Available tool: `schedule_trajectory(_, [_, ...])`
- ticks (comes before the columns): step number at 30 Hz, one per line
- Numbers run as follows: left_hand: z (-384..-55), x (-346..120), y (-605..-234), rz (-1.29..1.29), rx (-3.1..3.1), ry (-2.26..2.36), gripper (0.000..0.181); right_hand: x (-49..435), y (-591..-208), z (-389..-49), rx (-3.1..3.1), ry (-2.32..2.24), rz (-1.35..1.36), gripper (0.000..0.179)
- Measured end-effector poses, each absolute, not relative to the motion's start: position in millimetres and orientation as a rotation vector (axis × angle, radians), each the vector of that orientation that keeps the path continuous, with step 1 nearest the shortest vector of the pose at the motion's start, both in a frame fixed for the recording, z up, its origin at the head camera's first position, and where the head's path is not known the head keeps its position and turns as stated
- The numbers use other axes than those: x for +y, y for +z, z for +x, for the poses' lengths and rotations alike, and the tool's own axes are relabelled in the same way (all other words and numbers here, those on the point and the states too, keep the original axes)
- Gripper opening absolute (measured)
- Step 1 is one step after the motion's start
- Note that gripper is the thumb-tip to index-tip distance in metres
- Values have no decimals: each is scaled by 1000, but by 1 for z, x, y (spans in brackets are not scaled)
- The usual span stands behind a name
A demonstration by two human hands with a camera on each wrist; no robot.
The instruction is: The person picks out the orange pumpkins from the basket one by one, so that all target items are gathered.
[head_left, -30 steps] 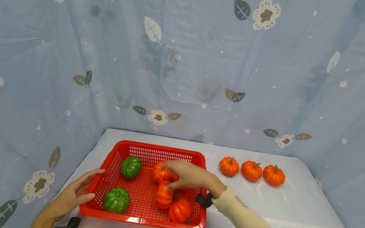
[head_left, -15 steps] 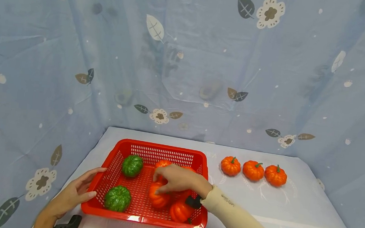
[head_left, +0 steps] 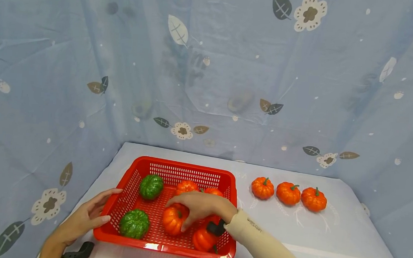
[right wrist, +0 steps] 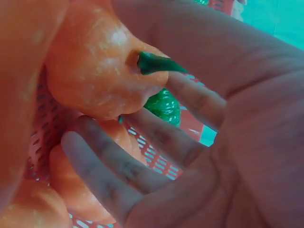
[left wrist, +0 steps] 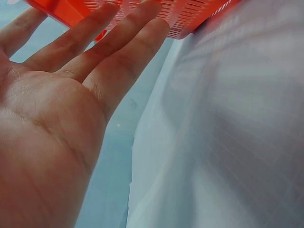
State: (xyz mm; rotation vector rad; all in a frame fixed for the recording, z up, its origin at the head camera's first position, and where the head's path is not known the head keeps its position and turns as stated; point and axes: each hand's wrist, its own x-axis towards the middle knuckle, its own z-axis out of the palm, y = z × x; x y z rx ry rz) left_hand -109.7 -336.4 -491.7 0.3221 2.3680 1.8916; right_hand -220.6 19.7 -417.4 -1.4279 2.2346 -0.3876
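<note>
A red plastic basket (head_left: 159,246) stands on the table with orange and green toy pumpkins inside. Thumb and fingers of my right hand (head_left: 200,204) grip an orange pumpkin (head_left: 174,220) near the basket's middle; the right wrist view shows its green stem (right wrist: 159,64) between thumb and fingers. My left hand (head_left: 82,218) touches the basket's left side with straight fingers (left wrist: 128,61), palm off the wall. Two green pumpkins (head_left: 134,223) sit at the basket's left. Further orange pumpkins (head_left: 205,238) lie at its right, partly hidden by my right hand and wrist.
Three small orange pumpkins (head_left: 288,193) sit in a row on the white-covered table (head_left: 293,231), right of the basket. A blue patterned curtain (head_left: 210,84) encloses the back and sides. Black straps with a camera mount (head_left: 81,253) sit at the wrists.
My right hand has come down onto an orange pumpkin, turned it so that its stem faces up and right, and shifted it slightly left. The left hand stays at the basket's side.
</note>
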Motion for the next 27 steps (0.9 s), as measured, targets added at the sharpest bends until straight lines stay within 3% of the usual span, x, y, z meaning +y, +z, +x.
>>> schedule_trajectory(27, [-111,-338,-494,343,2351,1902,65,-7,-422,-218,2264,-305,-1472,68])
